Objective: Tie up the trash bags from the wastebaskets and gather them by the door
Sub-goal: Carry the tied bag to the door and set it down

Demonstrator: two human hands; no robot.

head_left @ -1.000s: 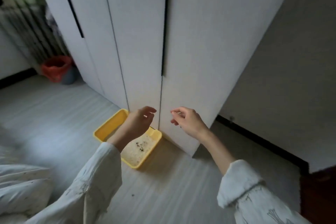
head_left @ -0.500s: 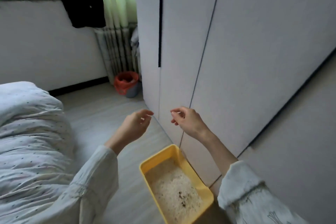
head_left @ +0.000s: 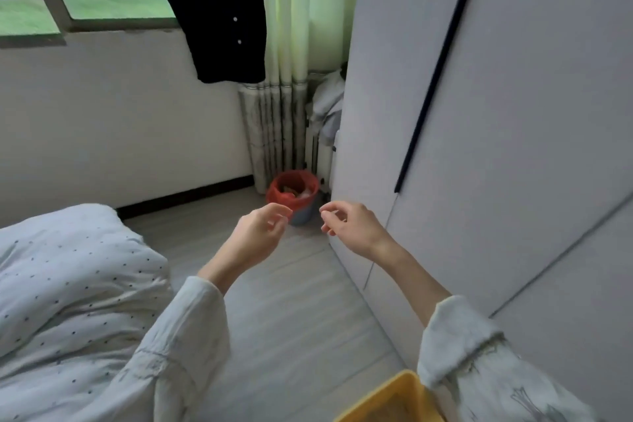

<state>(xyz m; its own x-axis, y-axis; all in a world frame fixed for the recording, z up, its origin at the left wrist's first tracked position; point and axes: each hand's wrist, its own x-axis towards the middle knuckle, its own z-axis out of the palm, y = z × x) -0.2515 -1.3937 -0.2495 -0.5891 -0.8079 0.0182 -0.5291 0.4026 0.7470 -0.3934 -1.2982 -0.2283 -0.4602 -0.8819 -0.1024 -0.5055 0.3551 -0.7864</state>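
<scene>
- Since half a second ago the view has turned toward the window: the bin (head_left: 301, 202) now sits near the middle of the picture, and the yellow tray (head_left: 394, 399) has slid down to the bottom edge.
- Both hands are up in front of the person, just as they were before.
- The left hand (head_left: 255, 236) holds nothing. Its fingers (head_left: 279, 216) are loosely curled.
- The right hand (head_left: 352, 228) holds nothing too, and its fingers (head_left: 334, 211) are also loosely curled.
- The bin stands on the floor (head_left: 291, 312) in the corner, next to the wardrobe (head_left: 513, 147) and in front of the radiator (head_left: 270, 134). It is well apart from the hands.
- A red bag (head_left: 286, 197) lines the bin and folds over its rim. The bag is open, not tied yet.
- Inside the bag is some rubbish, something orange and something pale. It is too small to tell more.
- The yellow tray holds something grainy and pale.
- To do this step well, she should probably walk up close, pull the red rim off the bin all the way round, bunch it up, then knot it tight so nothing spills.
</scene>
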